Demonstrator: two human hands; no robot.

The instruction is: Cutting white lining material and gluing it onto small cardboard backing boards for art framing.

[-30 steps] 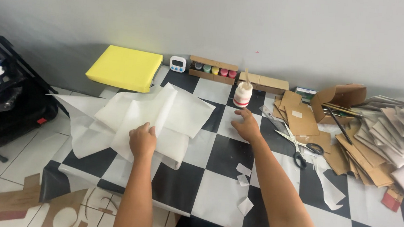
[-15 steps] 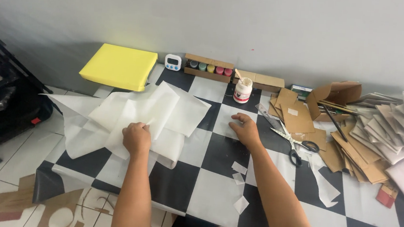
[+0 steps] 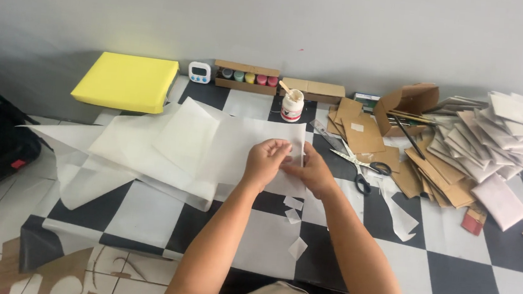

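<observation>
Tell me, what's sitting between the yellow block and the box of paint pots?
A small white timer stands by the wall between the yellow block and the paint box, seen in the head view.

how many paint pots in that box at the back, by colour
paint box, pots by lid colour:
dark green: 1
light green: 1
yellow: 1
pink: 1
red: 1
total: 5
</observation>
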